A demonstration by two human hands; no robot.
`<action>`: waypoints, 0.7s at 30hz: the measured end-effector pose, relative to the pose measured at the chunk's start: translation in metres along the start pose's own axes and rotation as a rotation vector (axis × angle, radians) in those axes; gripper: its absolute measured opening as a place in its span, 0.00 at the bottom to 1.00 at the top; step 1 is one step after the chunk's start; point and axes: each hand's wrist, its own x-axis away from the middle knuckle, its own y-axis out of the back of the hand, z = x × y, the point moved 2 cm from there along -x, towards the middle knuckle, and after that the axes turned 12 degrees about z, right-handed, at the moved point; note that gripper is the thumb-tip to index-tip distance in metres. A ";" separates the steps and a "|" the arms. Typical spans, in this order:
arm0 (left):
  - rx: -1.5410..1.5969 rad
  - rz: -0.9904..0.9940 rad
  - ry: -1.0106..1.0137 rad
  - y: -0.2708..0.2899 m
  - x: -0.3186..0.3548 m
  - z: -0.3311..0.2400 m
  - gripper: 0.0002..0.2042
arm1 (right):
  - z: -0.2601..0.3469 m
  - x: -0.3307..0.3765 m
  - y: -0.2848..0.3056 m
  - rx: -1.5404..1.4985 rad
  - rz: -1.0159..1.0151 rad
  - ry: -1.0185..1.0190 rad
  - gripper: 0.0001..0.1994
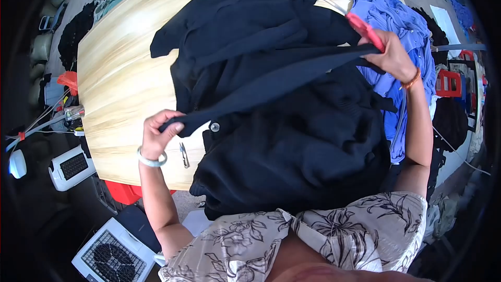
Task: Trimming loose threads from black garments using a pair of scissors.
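Note:
A black garment [271,91] is stretched as a long strip between my two hands. My left hand [161,130] pinches one end of the strip between thumb and fingers. My right hand [391,56] is closed round the other end and also holds a red-handled tool [362,28] with a long thin silvery rod, pointing far left; its exact kind cannot be made out. More black clothing [297,162] lies bunched beneath the strip and against my front. A small round shiny piece [214,127] sits on the dark cloth near my left hand.
Small thread snips [184,155] lie on the pale wooden table [120,99]. A pile of blue-purple clothing [412,36] is at the right. Beyond the table's left edge are a red item [68,81] and a white device with a dark grille [73,167]. A grille-fronted white unit [115,253] stands lower left.

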 end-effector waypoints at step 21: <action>-1.140 -0.263 -0.659 -0.062 -0.232 0.012 0.27 | -0.051 -0.091 -0.034 0.838 -0.356 -0.211 0.18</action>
